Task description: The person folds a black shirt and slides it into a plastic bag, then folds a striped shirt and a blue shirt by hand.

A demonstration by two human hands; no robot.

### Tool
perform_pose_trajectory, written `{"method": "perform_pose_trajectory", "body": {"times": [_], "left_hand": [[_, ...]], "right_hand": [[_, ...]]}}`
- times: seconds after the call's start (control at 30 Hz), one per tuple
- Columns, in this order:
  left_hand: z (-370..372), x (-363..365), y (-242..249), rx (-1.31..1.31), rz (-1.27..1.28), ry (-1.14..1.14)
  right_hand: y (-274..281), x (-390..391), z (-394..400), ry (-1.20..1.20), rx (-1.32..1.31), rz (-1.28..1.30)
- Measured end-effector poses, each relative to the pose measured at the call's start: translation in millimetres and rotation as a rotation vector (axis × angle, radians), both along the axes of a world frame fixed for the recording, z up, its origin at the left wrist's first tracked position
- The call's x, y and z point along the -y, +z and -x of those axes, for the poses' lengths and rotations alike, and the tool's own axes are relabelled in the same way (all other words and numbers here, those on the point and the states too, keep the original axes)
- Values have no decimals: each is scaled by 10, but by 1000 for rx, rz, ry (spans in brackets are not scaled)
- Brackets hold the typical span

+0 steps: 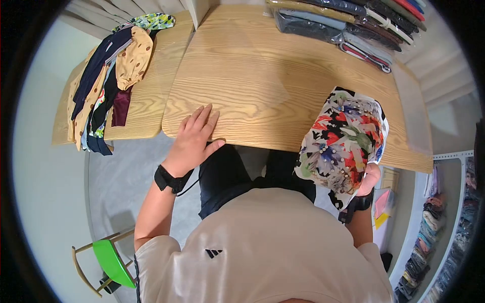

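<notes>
My left hand [194,139] lies flat on the front edge of the wooden table [232,76], fingers stretched out and nothing in it. In my right hand [371,179] is a folded floral garment [343,136], white with red, black, blue and green flowers and small pearl-like beads. The hand grips it at its lower right side, and the fingers are partly hidden by the cloth. The garment's upper part reaches over the table's right front area, while its lower end hangs past the edge near my wrist. Its exact kind cannot be made out.
A pile of clothes [93,96] lies on the left table section, partly over its edge. Bagged folded clothes [348,25] are stacked at the back right. A green-seated chair [111,262] stands lower left. Shelves with rolled clothes [422,242] stand at right.
</notes>
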State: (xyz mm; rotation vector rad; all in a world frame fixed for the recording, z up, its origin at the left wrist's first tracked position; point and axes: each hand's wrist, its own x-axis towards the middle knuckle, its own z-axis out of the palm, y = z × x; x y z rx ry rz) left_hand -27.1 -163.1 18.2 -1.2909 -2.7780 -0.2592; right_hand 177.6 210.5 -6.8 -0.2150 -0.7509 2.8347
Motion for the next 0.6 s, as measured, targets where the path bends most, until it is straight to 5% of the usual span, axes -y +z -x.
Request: {"method": "perform_pose_trajectory", "body": {"times": [0.2,0.33,0.4,0.47,0.6], "left_hand": [[102,-24,-40,56,-144,45],[119,-218,178,117,-232,-35],[126,-329,205,127,-246,-47],[148,-408,172,100,-321,-98],[220,-451,88,131,-355,-110]], "right_hand": [[138,95,48,107,-63,82],[63,249,209,208,-370,-198],[-359,172,224,11,21,-552],[40,506,529,285,-418,6],[-82,801,749,424,-132,126]]}}
